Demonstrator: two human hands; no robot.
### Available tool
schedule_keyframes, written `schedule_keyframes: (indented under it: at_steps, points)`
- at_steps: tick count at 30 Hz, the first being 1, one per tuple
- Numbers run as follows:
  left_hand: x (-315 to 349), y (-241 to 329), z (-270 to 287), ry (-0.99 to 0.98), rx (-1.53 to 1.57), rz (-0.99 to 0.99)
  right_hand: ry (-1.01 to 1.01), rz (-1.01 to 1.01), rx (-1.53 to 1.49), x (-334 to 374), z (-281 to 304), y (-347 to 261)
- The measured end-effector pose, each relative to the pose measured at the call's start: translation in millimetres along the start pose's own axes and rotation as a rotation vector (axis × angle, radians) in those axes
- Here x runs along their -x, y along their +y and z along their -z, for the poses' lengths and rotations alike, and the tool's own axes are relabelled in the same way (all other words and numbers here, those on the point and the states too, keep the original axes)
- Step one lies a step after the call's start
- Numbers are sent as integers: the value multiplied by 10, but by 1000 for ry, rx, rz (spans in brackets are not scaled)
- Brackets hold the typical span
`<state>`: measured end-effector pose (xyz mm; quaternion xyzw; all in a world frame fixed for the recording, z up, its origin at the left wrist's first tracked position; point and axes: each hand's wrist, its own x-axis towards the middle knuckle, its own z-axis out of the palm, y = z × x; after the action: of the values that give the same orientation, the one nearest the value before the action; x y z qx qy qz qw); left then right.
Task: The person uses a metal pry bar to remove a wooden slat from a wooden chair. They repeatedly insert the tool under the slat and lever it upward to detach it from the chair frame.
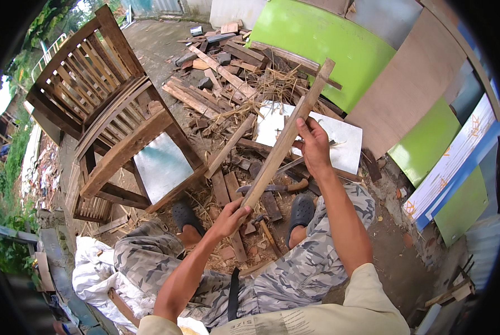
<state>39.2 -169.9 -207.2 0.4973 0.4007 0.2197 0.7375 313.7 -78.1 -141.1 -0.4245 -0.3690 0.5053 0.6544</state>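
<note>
A long wooden strip [274,155] slants up and away to the right in front of me, held above the ground. My left hand [231,219] is closed round its near end, low between my knees. Farther along, my right hand [315,146] grips it from the right side with the thumb on top. Beneath the strip lies a curved blade with a wooden handle [298,186]. A hammer [270,237] rests between my feet, partly hidden among wood scraps.
A slatted wooden chair [102,89] leans on the left. Piled wood pieces [222,84] and straw lie ahead, beside a white board [348,146]. Green panels [328,47] stand along the right wall. White sacking [93,271] is by my left leg.
</note>
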Motion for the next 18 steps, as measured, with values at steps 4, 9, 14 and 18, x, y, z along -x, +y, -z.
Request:
schedule_keyframes:
  at_steps: [4,9,14,18]
  points:
    - [-99,-462,291,118,-368,-247,-77,58,84,69,-35,32]
    - [-101,-424,331,329,-585,-387,-156,122,113,355,-339,-2]
    - [-163,274,76,566,-309,-600,-239,87,165,527,-570,151]
    - [-144,820,-47,623,-337,-727,-380,24,131,572,-718,268]
